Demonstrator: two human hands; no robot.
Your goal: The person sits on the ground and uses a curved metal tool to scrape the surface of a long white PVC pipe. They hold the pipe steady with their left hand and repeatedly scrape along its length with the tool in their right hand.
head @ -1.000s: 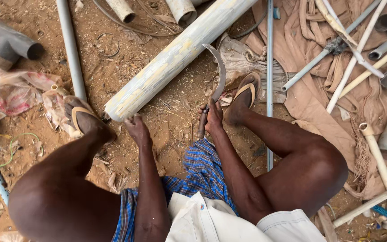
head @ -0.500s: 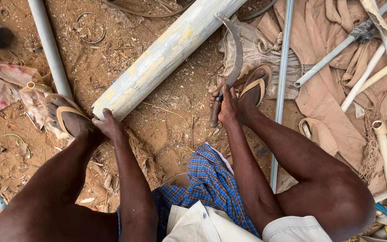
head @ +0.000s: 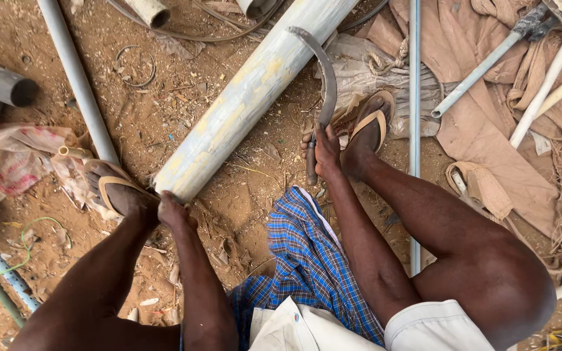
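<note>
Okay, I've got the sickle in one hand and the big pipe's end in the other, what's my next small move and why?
Probably draw the sickle blade along the big pipe: its tip already rests on it, your right hand grips the handle, and your left hand steadies the near end.

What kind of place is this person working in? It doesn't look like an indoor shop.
Probably an outdoor work yard for pipes: bare dirt ground, a thick pale pipe under the left hand, thinner pipes lying about, and a curved blade in the right hand.
</note>
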